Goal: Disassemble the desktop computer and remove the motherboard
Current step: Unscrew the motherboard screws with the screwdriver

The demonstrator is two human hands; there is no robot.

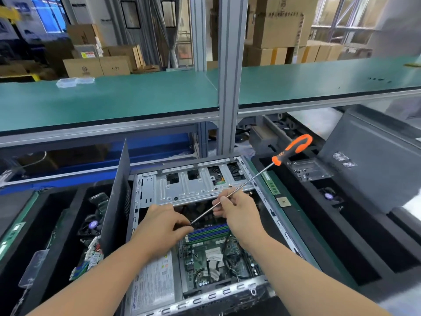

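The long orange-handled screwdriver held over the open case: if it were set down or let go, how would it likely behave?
The screwdriver has a thin shaft and a bulky handle, so it is probably handle-heavy and would tip that way. The right hand pinches only the shaft, the left hand is at the tip. Its round shaft might roll on the green bench top.

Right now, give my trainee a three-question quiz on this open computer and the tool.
1. True or false: the right hand grips the screwdriver by its orange handle.
2. What is the left hand doing? A) resting on the green shelf B) pinching something at the screwdriver tip C) lifting the power supply
3. Fill in: the blue memory slots sit on the ____ inside the case.

Key: 1 false, it holds the metal shaft; 2 B; 3 motherboard.
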